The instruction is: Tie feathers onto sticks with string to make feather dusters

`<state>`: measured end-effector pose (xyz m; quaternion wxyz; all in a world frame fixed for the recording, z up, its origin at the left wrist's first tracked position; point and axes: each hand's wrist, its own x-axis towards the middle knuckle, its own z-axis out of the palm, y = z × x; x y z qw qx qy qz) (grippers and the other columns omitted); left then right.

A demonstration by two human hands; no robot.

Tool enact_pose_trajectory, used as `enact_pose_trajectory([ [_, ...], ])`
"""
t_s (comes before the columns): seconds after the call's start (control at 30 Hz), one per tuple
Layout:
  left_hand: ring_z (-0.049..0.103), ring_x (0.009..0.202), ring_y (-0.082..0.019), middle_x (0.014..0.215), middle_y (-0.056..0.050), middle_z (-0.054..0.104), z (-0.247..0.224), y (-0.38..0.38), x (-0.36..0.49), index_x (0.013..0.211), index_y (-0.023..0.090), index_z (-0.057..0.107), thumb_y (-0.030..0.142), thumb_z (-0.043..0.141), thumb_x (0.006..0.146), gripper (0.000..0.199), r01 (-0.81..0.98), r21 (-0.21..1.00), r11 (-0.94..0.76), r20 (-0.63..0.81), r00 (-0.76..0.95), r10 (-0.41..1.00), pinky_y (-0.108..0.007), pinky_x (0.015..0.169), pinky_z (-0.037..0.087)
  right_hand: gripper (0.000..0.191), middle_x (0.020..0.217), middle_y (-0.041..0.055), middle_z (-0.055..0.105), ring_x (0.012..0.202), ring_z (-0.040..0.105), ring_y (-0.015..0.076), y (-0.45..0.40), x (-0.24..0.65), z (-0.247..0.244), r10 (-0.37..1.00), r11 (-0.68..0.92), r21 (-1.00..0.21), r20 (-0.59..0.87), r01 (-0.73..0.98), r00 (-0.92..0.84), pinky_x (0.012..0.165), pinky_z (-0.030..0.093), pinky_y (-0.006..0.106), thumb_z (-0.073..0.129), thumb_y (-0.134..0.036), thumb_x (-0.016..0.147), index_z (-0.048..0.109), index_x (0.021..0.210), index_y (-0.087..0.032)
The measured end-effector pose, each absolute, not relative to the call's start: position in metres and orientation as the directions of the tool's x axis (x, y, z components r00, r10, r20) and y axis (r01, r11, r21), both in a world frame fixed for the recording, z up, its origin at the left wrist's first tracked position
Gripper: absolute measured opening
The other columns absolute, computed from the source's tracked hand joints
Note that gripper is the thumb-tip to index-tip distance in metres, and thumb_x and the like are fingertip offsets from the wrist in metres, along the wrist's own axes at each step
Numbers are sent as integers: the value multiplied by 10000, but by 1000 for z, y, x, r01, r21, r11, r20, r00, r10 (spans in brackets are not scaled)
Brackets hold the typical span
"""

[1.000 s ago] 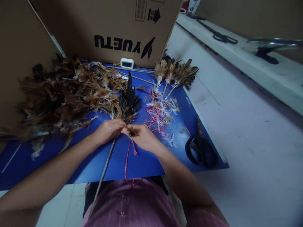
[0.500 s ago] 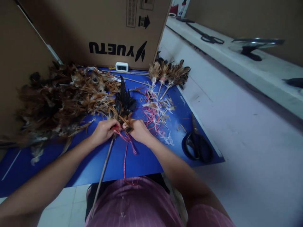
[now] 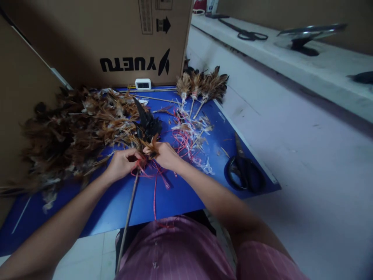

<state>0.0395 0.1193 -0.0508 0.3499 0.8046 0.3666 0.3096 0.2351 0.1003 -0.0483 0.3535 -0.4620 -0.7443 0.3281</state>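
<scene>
My left hand is closed in a pinch at the red plastic string wound near the top of a thin stick. The stick slants down past the table edge to my lap. Just right of it, my right hand is closed on a small tuft of brown feathers, its fingertips partly hidden by them. Black feathers fan out beyond both hands, at the head of the stick. Loose string ends hang toward me over the blue table.
A big heap of brown feathers lies at left. Three feather dusters rest at the back right, near string scraps. Black-handled scissors lie at right. A small white digital display stands before a cardboard box.
My left hand's thumb and forefinger have opened into a wider loop at the string. My right hand remains on the feather tuft. The whole view has shifted slightly.
</scene>
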Motion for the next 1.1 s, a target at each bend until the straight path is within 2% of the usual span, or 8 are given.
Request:
enact_pose_trajectory([
  [0.13,635,674,-135,700,-33,693,-43,122,35,683,162,682,239,666,771,118,419,568,-708,380,630,677,-222,635,479,221,958,71,721,928,669,201,110,229,-53,917,337,-821,175,461,-360,788,460,259,555,-83,797,711,937,-153],
  [0.37,667,683,-135,735,-39,712,-35,127,30,776,173,656,212,591,851,107,327,356,-875,461,754,469,-217,625,492,257,949,37,731,877,676,173,113,227,-60,932,289,-836,133,467,-337,788,467,247,599,-76,761,719,970,-164],
  [0.57,687,829,-159,897,-69,732,-55,128,18,919,203,657,191,533,882,130,282,148,-948,557,769,315,-265,753,531,270,951,17,734,894,671,159,115,225,-64,921,316,-867,184,385,-343,824,467,247,587,-84,771,728,975,-189],
  [0.77,685,870,-177,975,-87,730,-68,133,8,1005,222,663,162,520,885,196,206,-26,-978,605,782,149,-279,725,556,245,946,27,733,948,667,158,119,222,-67,917,278,-916,163,290,-365,858,468,248,587,-80,780,732,954,-173],
  [0.87,689,841,-169,934,-76,736,-69,134,8,994,226,655,142,519,881,196,203,-65,-977,583,802,128,-271,697,564,264,888,32,732,931,666,163,121,222,-68,900,284,-926,168,248,-401,845,468,259,569,-29,762,724,941,-146],
  [0.97,693,846,-165,1003,-87,731,-67,133,10,986,229,652,157,542,872,173,206,-15,-978,571,805,161,-267,697,575,245,841,26,720,899,661,153,121,224,-67,880,302,-928,183,220,-438,817,461,242,558,-15,762,713,911,-131],
  [1.1,697,867,-171,1029,-90,728,-62,130,12,988,229,660,152,558,858,182,194,-12,-981,592,792,150,-275,722,584,294,870,16,700,880,640,140,116,226,-63,874,354,-888,203,293,-441,789,441,224,507,19,748,687,912,-148],
])
